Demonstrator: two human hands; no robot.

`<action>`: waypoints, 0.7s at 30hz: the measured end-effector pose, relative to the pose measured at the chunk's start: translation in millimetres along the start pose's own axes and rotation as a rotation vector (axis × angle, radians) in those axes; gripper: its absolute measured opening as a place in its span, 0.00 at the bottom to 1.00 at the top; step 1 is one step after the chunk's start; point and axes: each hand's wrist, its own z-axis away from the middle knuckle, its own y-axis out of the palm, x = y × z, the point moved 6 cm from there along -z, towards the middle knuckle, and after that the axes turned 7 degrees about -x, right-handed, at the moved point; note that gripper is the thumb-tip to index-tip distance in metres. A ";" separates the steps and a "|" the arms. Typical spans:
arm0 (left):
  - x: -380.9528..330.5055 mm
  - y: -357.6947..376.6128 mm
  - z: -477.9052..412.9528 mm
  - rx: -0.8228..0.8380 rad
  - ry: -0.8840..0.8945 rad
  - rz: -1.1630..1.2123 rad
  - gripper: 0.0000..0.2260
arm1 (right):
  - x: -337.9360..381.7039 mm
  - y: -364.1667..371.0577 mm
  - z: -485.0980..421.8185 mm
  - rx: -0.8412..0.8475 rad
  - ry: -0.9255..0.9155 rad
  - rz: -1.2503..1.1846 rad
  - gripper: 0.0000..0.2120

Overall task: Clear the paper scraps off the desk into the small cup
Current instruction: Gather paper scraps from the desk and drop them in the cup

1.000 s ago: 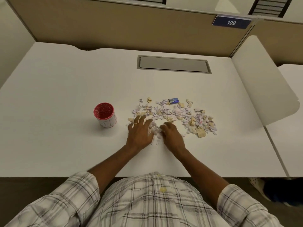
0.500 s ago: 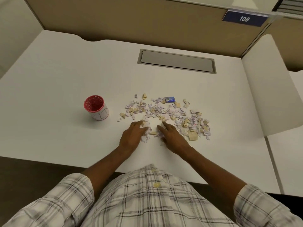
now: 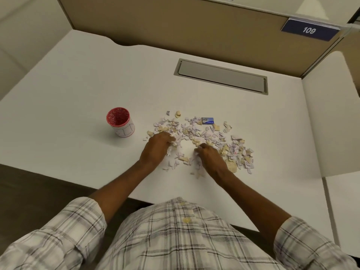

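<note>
The small white and tan paper scraps (image 3: 204, 133) are now being gathered on the white counter (image 3: 78, 94): both grips, left hand (image 3: 155, 149) and right hand (image 3: 211, 158), have curled, clenching scraps. The red-rimmed cup (image 3: 119, 121) is standing left of them, well apart.

Blue sign (image 3: 310, 30) on partition: "109".

Office cubicle, white desk (image 3: 78, 78), tan partition walls (image 3: 175, 22), numbered plate "109" (image 3: 309, 30)
</note>
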 end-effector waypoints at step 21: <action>95.2 -169.4 -57.4 -0.262 0.205 -0.198 0.14 | 15.4 -6.8 -27.5 -0.284 0.291 -0.263 0.11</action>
